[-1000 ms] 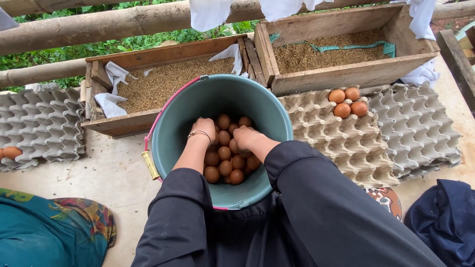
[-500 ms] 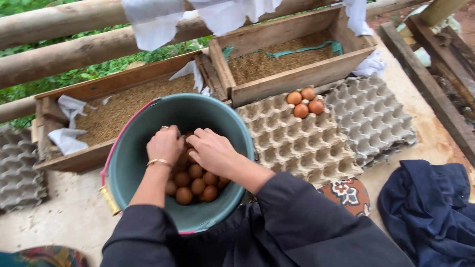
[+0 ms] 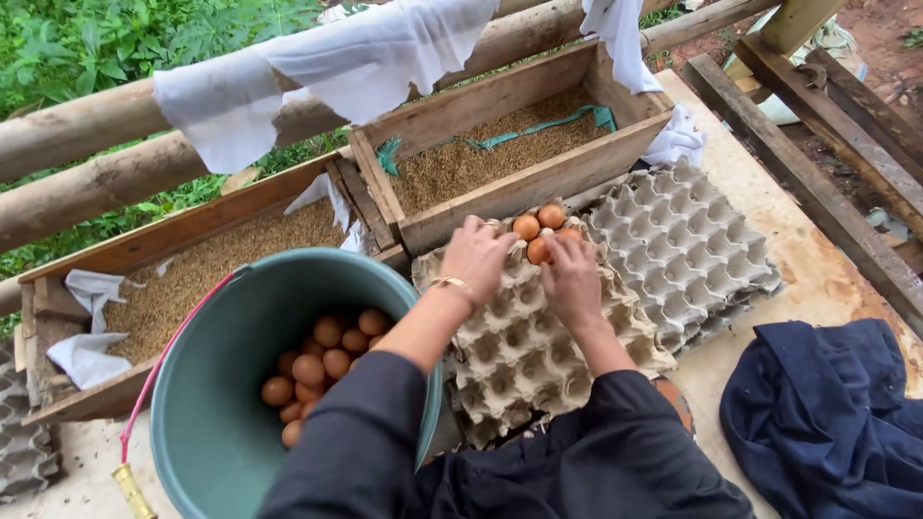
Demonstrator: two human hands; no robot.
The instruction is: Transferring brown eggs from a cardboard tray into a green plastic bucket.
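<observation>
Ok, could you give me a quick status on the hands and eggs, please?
Left hand and right hand both over egg tray, at eggs in far corner. Grip hidden. Bucket half full. Nothing blocking.

Two wooden boxes [image 3: 519,154], one bucket [image 3: 221,404]

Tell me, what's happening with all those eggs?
A person in dark sleeves is bent over a grey egg tray. Both hands are at its far end: the left hand and the right hand are right by a few brown eggs sitting in the cups. Most cups are empty. A green bucket beside the tray holds more brown eggs. Behind are two wooden boxes with grainy filling.
</observation>
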